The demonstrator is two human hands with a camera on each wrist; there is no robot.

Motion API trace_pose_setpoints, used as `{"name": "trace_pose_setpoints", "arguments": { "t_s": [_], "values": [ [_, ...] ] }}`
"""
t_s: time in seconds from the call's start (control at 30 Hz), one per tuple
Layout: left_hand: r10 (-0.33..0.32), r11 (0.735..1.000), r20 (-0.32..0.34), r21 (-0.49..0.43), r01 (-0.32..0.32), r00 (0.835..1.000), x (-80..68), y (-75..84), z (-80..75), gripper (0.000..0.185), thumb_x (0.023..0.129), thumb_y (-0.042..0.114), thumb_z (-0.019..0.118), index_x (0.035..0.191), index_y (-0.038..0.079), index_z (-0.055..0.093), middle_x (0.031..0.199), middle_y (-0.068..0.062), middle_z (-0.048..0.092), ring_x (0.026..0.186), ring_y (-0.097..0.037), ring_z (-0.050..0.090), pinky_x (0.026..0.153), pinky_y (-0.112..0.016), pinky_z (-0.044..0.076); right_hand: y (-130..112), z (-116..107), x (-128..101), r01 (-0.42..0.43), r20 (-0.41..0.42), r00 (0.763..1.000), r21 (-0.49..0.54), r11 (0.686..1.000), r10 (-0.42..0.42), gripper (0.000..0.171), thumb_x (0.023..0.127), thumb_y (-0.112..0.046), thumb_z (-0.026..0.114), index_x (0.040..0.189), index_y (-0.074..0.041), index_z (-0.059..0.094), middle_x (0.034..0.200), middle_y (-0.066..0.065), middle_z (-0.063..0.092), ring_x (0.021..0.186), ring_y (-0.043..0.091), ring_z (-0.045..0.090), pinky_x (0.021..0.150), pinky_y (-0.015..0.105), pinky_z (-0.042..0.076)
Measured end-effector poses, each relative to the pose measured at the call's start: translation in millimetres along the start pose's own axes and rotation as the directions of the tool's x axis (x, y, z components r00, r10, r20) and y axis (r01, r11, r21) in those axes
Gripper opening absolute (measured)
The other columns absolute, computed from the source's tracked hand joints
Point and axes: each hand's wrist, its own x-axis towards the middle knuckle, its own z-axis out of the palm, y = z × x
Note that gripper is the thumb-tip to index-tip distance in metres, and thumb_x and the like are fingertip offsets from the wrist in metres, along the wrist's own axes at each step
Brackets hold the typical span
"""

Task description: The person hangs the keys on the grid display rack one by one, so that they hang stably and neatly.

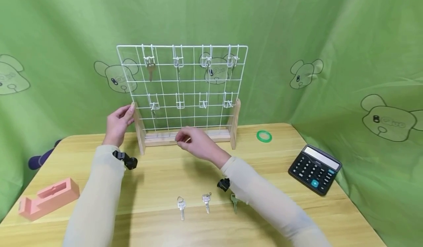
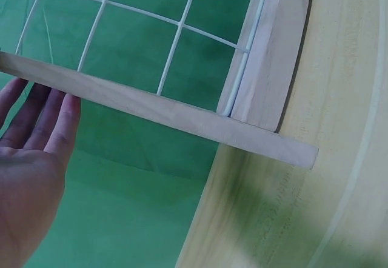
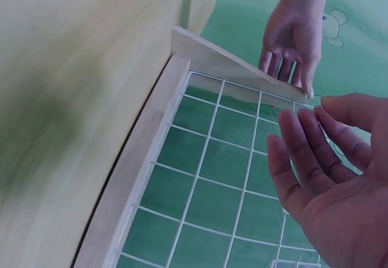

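Note:
A white wire grid rack stands on a wooden base. My left hand holds its left wooden upright near the top, with the thumb at the front and the fingers at the outer side. In front of the rack's lower part is my right hand, fingers loosely bent, with nothing visible between them. Keys hang from the upper row of hooks, one of them a brownish key. The lower-left hook also carries a key. On the table lie a left key, a middle key and a right key.
A pink tape dispenser sits at the table's left. To the right are a green ring and a black calculator. Green curtain surrounds the wooden table at the back and sides.

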Motion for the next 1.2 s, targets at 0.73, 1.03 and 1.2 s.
{"name": "trace_pose_setpoints", "arguments": {
  "t_s": [0.73,1.03,1.2],
  "values": [
    [0.004,0.999,-0.004,-0.046,-0.004,1.0,-0.3,6.4,3.1,0.055,0.096,0.026,0.065,0.14,-0.001,0.048,0.143,-0.021,0.047,0.126,-0.026,0.05,0.102,-0.024,0.047,19,21,-59,-0.088,0.189,0.978,0.0,0.996,0.086,0.017,0.091,-0.008,0.07,0.107,-0.006,0.067,0.101,0.0,0.065,0.098,0.015,0.061,0.088,0.029,0.055],
    [-0.004,1.0,0.0,0.009,0.004,1.0,-0.9,6.8,3.6,0.055,0.096,0.028,0.063,0.142,0.001,0.047,0.143,-0.018,0.048,0.126,-0.024,0.05,0.101,-0.022,0.047,17,29,-71,-0.088,0.269,0.959,-0.002,0.996,0.085,0.02,0.092,-0.01,0.071,0.11,-0.006,0.066,0.108,0.005,0.065,0.098,0.018,0.062,0.083,0.02,0.054],
    [-0.008,1.0,0.007,0.018,0.008,1.0,-1.4,7.2,2.5,0.055,0.097,0.027,0.063,0.142,0.001,0.046,0.143,-0.018,0.047,0.126,-0.024,0.05,0.101,-0.022,0.047,17,35,-74,-0.048,0.319,0.946,-0.049,0.998,0.062,0.026,0.092,-0.018,0.072,0.115,-0.007,0.066,0.111,0.0,0.063,0.104,0.014,0.058,0.09,0.025,0.053]
  ]
}}
